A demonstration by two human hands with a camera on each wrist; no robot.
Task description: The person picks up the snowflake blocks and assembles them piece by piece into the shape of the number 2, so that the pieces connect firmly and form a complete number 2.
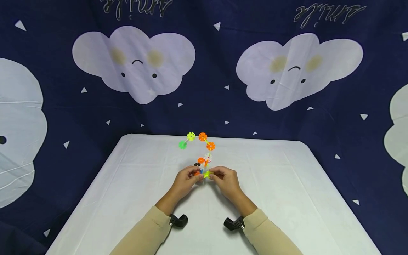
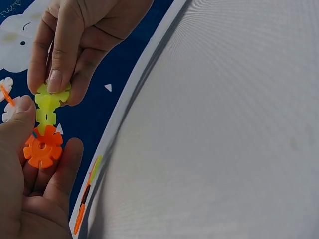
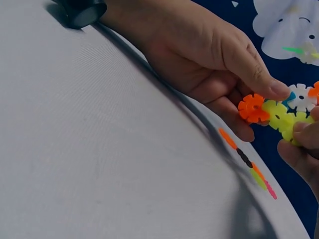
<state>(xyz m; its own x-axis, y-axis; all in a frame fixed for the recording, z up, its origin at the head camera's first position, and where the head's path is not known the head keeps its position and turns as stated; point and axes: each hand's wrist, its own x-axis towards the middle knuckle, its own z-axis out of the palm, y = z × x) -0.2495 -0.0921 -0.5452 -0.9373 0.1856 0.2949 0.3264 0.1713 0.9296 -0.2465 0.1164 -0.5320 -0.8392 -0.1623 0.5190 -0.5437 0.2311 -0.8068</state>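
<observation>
Both hands meet at a chain of notched plastic snowflake discs over the white table. My left hand [image 1: 184, 182] grips an orange disc [image 2: 43, 146] of it between thumb and fingers. With thumb and fingertips, my right hand [image 1: 227, 180] pinches a yellow disc [image 3: 295, 127], which is linked through another yellow disc [image 3: 278, 115] to the orange one. A white disc [image 3: 302, 97] shows just beyond the left thumb. In the head view the chain curves away past orange discs [image 1: 210, 146] and a yellow-green disc [image 1: 191, 136] to a green disc [image 1: 182, 144].
Several discs, among them a black disc [image 3: 244, 158] and a pink disc [image 3: 271, 189], lie flat in a row on the white table [image 1: 153, 198] beyond the hands. A dark blue cloth [image 1: 210, 106] printed with clouds hangs behind the table's far edge.
</observation>
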